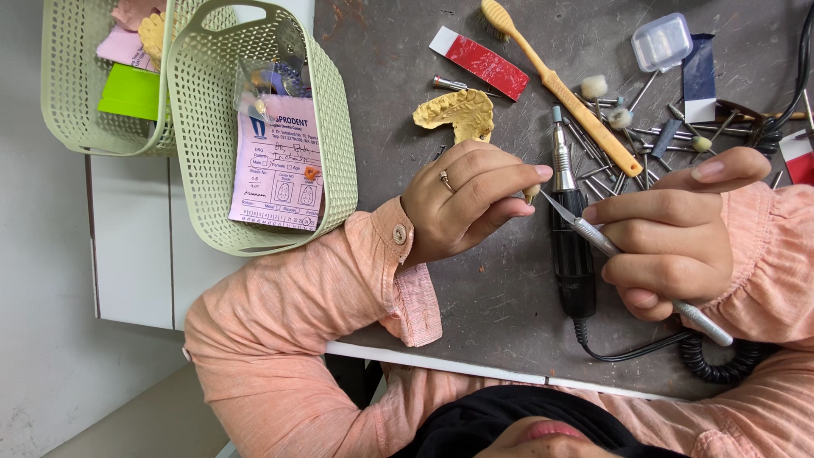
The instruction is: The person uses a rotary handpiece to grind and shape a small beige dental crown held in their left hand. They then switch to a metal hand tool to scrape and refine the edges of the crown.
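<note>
Left hand: fingers curled, pinching a tiny pale piece at the fingertips; its shape is too small to make out.
Right hand: closed around a slim metal blade tool, tip touching the piece.
Hidden: the black motor handpiece lies partly under the tool; its coiled cord runs beneath the right sleeve.
Counter: grey, scuffed, strewn with burs, an orange toothbrush and a yellow dental cast.
Room: two green baskets overhang the counter's edge, above a pale floor.

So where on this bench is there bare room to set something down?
Bare grey worktop lies between the left hand and right hand, left of the black handpiece. Another patch sits between the green basket and yellow cast. The burs crowd the top right.
</note>
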